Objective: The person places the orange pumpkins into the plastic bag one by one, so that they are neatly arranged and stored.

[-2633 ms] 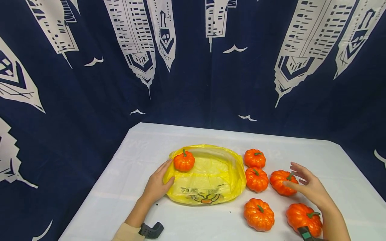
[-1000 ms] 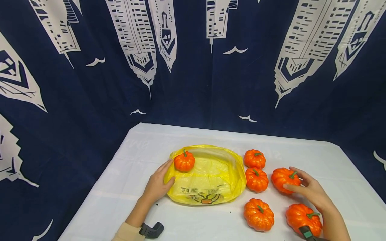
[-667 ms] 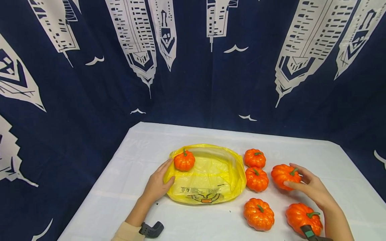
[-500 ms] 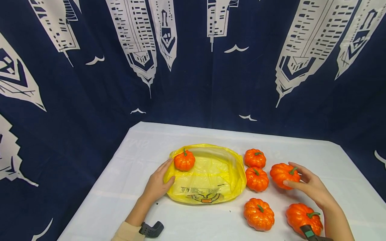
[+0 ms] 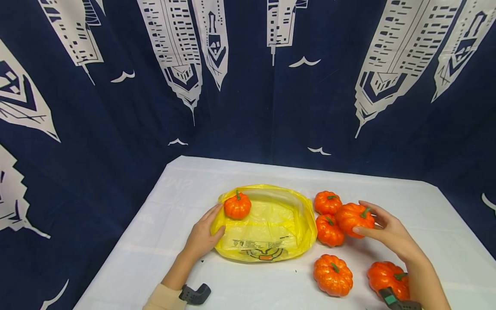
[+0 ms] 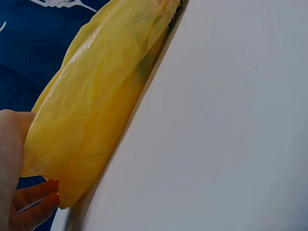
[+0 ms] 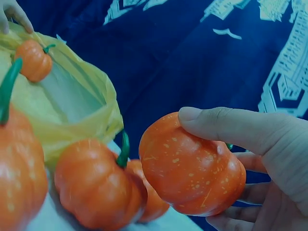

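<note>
One orange pumpkin point(image 5: 354, 219) has shifted left toward the yellow plastic bag point(image 5: 271, 215) — my right grip point(image 5: 387, 230) holds it above the desk point(image 5: 248, 286) — and my left grip point(image 5: 203, 230), spread wide, touches the bag's side.

A beige sleeve point(image 5: 164, 298) and dark wristbands point(image 5: 195, 295) are worn.

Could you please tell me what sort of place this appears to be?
Probably a staged indoor spot, perhaps for filming: a printed cloth hangs behind a white table, which bears pumpkins and a yellow bag.
</note>
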The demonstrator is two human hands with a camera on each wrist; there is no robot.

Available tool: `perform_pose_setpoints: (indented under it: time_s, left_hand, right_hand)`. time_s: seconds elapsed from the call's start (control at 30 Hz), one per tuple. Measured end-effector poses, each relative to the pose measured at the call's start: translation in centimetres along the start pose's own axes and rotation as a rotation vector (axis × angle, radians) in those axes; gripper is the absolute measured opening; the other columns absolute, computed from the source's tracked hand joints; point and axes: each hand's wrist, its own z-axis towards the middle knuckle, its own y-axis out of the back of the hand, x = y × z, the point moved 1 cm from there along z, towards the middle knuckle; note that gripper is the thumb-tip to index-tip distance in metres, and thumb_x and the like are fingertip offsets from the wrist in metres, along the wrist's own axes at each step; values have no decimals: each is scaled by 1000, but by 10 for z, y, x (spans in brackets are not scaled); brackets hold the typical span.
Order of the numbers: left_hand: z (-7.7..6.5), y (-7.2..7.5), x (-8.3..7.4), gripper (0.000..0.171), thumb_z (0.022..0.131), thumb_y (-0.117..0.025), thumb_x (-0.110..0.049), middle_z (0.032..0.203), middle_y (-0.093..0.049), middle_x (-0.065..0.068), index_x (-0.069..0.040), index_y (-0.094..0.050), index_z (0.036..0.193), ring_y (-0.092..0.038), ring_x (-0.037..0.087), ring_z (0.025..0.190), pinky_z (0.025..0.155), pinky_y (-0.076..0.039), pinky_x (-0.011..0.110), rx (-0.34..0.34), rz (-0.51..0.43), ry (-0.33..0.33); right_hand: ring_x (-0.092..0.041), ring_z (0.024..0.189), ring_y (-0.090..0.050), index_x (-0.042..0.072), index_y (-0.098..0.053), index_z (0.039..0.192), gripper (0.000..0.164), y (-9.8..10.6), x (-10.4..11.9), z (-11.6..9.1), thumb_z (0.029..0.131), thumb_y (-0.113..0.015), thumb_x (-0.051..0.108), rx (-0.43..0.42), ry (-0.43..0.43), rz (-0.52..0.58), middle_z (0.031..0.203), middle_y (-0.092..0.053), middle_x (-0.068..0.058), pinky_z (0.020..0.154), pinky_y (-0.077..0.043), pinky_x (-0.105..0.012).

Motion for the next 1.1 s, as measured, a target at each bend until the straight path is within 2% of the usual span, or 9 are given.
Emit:
perform_pose_setpoints:
  time_s: [0.17,0.3,0.47,0.53,0.67,0.83,0.93,1.1]
  left_hand:
    - [0,0,0,66,86,-69,-15,149,-44,8,-11,-44,147,-43,29,135,110,-35,46,4,-10,8]
    - [0,0,0,66,86,-69,-15,148,-45,10,-8,-44,147,-44,30,134,109,-36,47,-2,-4,-11]
    - [0,0,0,66,86,-69,-15,148,-45,9,-9,-44,147,-43,30,134,109,-36,47,-3,-5,-8]
    - [0,0,-1,66,86,-69,-14,149,-45,9,-9,-44,147,-43,29,135,110,-35,46,1,-10,0]
    - [0,0,0,65,86,-69,-14,149,-44,8,-10,-44,147,-43,29,135,110,-35,46,5,-14,5]
    - [0,0,0,66,86,-69,-14,148,-45,9,-9,-44,147,-43,30,134,109,-36,46,0,-9,-5]
    - [0,0,0,66,86,-69,-14,148,-45,9,-9,-44,147,-43,30,134,109,-36,47,-2,-9,-10]
    - [0,0,0,66,86,-69,-14,149,-45,8,-9,-44,147,-43,29,135,110,-36,46,1,-15,-2]
  right_hand:
    - [-49,128,-39,2,-31,150,79,-5,14,2,88,-73,27,-5,41,2,147,-37,-27,96,-42,-65]
    - [-48,127,-41,3,-32,150,77,-11,22,3,88,-73,26,-8,56,1,145,-39,-27,93,-46,-61]
    - [-47,126,-42,3,-34,149,75,-18,32,6,89,-72,24,-5,72,23,144,-40,-27,87,-54,-46]
    - [-47,126,-43,3,-34,149,74,-21,35,7,89,-72,23,-1,78,34,144,-41,-26,87,-55,-44]
    - [-47,126,-43,4,-36,148,74,-29,42,10,88,-73,25,12,79,50,142,-43,-26,88,-54,-52]
    - [-48,127,-42,3,-37,147,76,-37,48,14,86,-75,26,34,82,59,141,-44,-26,89,-53,-53]
    - [-46,127,-43,2,-36,148,76,-43,51,17,86,-75,25,50,97,66,142,-43,-25,89,-54,-50]
    - [-40,123,-48,2,-40,146,73,-53,55,21,85,-75,22,67,127,94,138,-48,-22,90,-54,-39]
